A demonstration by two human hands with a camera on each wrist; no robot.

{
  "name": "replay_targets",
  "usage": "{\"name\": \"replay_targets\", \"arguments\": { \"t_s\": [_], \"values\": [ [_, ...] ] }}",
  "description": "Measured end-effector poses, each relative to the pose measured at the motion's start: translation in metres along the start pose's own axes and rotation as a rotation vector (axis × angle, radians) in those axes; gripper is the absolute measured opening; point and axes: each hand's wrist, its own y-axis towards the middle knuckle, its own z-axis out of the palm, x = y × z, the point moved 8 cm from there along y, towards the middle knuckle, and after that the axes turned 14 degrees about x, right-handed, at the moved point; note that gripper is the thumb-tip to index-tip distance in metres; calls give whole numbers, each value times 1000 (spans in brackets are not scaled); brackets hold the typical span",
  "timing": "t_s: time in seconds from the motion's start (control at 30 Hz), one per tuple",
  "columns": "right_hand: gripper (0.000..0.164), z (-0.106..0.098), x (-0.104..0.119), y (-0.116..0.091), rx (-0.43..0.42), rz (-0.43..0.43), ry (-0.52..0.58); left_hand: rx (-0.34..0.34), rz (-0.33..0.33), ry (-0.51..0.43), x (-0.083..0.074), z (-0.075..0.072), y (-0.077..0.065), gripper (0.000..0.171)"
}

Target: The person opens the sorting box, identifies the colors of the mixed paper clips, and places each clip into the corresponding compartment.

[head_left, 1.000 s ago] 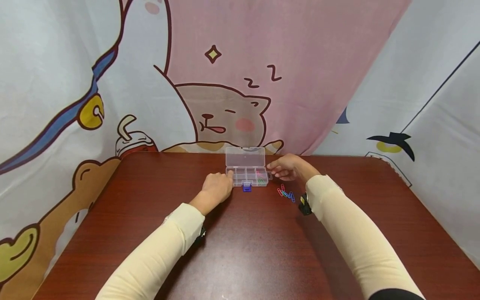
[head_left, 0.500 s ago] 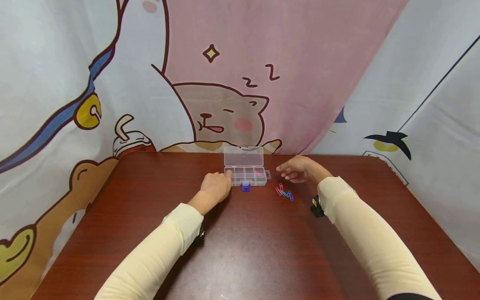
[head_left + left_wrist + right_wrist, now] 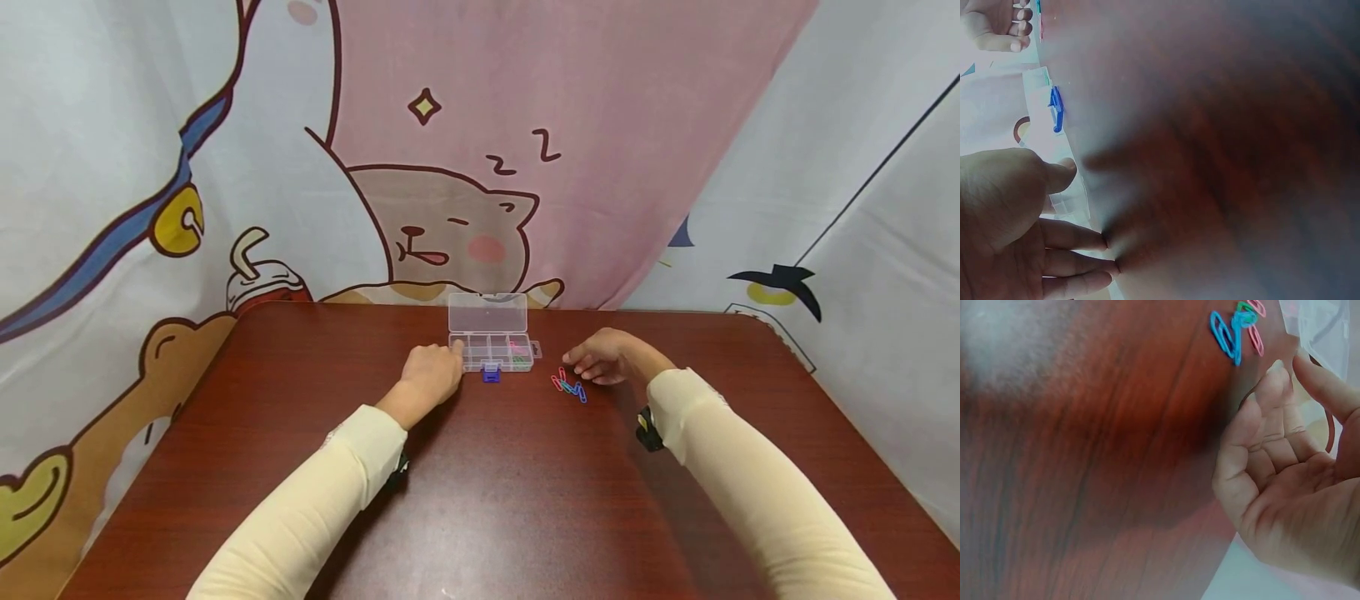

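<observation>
A clear plastic compartment box (image 3: 482,353) stands at the back of the table with its lid (image 3: 487,313) raised and its blue latch (image 3: 491,374) facing forward. My left hand (image 3: 433,372) holds the box at its left end, thumb at the front corner. In the left wrist view, the other visible fingertips rest by the table edge. Pink clips (image 3: 517,346) and green clips (image 3: 519,361) lie in separate right-hand compartments. Several paper clips (image 3: 570,387), pink, green and blue, lie loose right of the box. Just behind them hovers my right hand (image 3: 604,357), fingers loosely bent, holding nothing.
The brown wooden table (image 3: 480,492) extends toward me and to both sides. A printed curtain (image 3: 600,167) hangs right behind its back edge. A clear hanging tab (image 3: 536,349) sticks out from the right end of the box.
My right hand has moved from the right end of the box rightward, then down beside the loose paper clips. My left hand has stayed on the box.
</observation>
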Motion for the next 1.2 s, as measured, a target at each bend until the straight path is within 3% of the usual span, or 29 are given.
{"name": "replay_targets", "arguments": {
  "t_s": [0.2, 0.47, 0.6, 0.77, 0.93, 1.2],
  "values": [
    [21, 6, 0, 2, -22, 22, -79, -7, 3, -10, 1, -2, -3, 17],
    [28, 7, 5, 2, -128, 0, -210, 26, 0, 2, 0, 0, -1, 27],
    [28, 12, 16, -1, -207, -22, -364, 36, 0, 6, 0, 0, -1, 31],
    [23, 19, 31, -8, -303, 15, -572, 26, 0, -3, 0, 0, -1, 24],
    [21, 20, 33, -10, -328, 61, -599, 24, 0, 1, 0, 1, 0, 22],
    [23, 17, 30, -7, -315, 52, -566, 26, -3, 15, 0, 0, 0, 19]
  ]
}}
